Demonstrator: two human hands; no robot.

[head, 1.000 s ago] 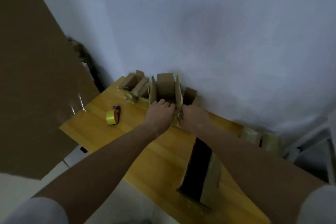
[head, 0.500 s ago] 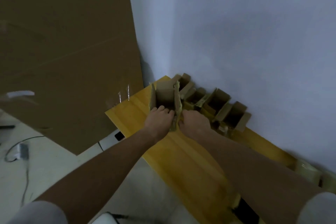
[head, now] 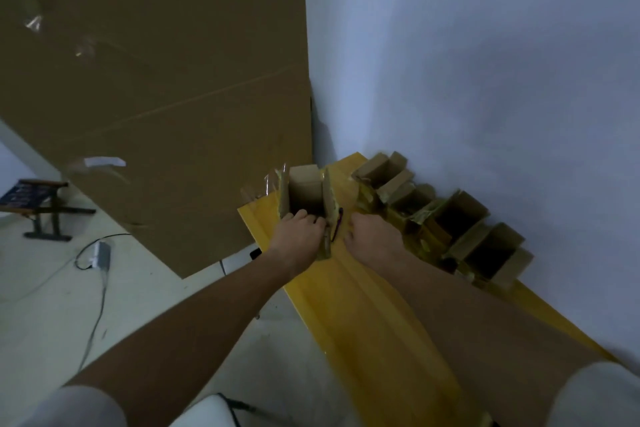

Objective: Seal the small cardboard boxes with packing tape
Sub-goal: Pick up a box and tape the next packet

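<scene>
Cardboard box [head: 304, 192], small and open-topped with its flaps standing up, sits at the far left corner of the yellow wooden table [head: 363, 315], and both of the person's bare hands reach it from the near side. Nearest the camera are two white sleeves at the bottom corners, with both forearms stretching away over the table. The left hand [head: 299, 234] is on the near edge of the box, its fingers curled over the rim and gripping the near flap. The right hand [head: 374, 237] lies just right of the box, back up, fingers bent down toward the table beside the right flap; whether they pinch the flap or anything else cannot be told, since the fingertips are hidden. A thin dark red object shows between the two hands, too small to identify. Strips of clear tape [head: 268, 184] hang off the box's left side. Farther right, a row of open boxes [head: 450, 215] lies against the pale wall [head: 485, 80]. Left of the table, a large brown cardboard sheet [head: 156, 80] leans upright. On the floor to the left lie a grey cable with a power adapter [head: 100, 255], and farther off a small dark stool [head: 38, 204].
</scene>
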